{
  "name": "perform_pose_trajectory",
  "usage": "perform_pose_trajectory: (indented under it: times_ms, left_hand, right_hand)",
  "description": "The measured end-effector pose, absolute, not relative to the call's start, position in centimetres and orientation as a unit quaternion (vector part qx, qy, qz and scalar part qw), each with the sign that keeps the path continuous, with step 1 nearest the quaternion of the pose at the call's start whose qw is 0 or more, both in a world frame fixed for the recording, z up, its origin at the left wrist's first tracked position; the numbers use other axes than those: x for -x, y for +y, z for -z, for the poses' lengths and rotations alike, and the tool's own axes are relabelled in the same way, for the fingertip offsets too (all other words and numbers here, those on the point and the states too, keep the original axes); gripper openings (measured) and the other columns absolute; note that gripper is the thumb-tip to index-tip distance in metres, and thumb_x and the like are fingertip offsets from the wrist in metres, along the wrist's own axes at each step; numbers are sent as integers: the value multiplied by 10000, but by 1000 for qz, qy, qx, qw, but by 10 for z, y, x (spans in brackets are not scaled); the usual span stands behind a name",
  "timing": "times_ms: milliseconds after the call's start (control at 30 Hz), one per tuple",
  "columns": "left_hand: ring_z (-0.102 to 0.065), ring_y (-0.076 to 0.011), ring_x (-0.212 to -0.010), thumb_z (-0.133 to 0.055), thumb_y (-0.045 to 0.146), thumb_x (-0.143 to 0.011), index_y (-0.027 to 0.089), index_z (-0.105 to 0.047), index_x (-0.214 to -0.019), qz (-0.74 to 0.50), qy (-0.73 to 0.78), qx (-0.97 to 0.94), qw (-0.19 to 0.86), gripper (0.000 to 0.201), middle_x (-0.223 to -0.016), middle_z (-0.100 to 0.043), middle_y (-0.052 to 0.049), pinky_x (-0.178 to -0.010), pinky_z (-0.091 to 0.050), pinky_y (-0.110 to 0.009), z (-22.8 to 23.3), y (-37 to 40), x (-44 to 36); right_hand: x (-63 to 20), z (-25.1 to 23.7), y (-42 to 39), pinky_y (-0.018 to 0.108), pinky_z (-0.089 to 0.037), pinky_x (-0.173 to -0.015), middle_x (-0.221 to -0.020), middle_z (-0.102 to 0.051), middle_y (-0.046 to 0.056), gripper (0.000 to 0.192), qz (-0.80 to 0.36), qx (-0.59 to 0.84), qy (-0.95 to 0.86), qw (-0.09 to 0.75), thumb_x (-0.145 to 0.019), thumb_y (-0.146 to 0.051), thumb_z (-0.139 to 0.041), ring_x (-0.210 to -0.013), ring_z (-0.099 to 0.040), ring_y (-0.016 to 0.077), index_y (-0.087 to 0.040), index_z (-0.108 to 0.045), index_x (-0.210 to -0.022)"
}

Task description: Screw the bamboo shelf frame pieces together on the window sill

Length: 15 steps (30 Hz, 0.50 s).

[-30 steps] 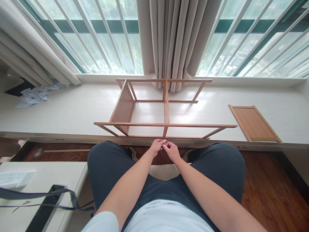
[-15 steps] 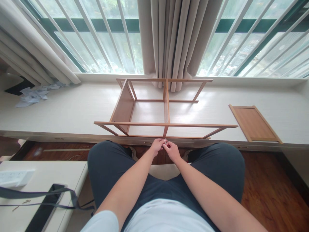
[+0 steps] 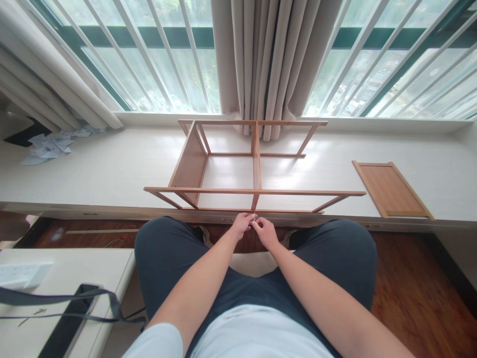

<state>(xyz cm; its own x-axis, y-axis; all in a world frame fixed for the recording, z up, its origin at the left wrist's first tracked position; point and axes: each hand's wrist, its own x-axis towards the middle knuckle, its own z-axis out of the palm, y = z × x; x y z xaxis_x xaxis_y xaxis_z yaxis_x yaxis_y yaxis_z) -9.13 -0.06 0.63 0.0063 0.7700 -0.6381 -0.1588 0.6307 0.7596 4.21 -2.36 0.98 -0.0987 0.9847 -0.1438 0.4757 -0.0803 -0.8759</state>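
A wooden shelf frame (image 3: 257,192) lies on its side on the white window ledge, with a solid panel (image 3: 189,158) across its left part and a second crosspiece at its middle. Just below the middle of the frame's near edge, my left hand (image 3: 243,223) and my right hand (image 3: 265,232) meet, fingertips pinched close together. Between them shows a tiny, thin, light-coloured piece, too small to name. Both hands are closed. Off to the right, a loose wooden panel (image 3: 392,189) with two side rails lies flat on the ledge.
Crumpled white paper (image 3: 48,148) lies at the ledge's left end. A white side table (image 3: 112,263) at lower left bears a white power strip (image 3: 24,275), a dark phone-like slab (image 3: 65,325), a dark strap (image 3: 55,299) and small metal pieces. Curtains (image 3: 261,64) hang behind the frame.
My fingers have shifted slightly around the tiny piece. The view has moved a touch; the shelf frame and loose panel stay where they were.
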Motion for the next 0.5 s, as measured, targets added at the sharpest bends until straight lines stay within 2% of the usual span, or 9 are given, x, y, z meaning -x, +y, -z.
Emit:
perform_pose_trajectory:
  times_ms: [500]
  left_hand:
    - [-514, -78, -628, -732, 356, -764, 131, -738, -908, -353, 608, -234, 671, 266, -774, -654, -42, -556, -329, -200, -12, 0, 92]
  right_hand:
    - [-44, -8, -24, 272, -348, -616, -604, -591, -11, 277, -451, 605, -589, 290, -854, -413, -463, -614, -516, 175, -222, -564, -680]
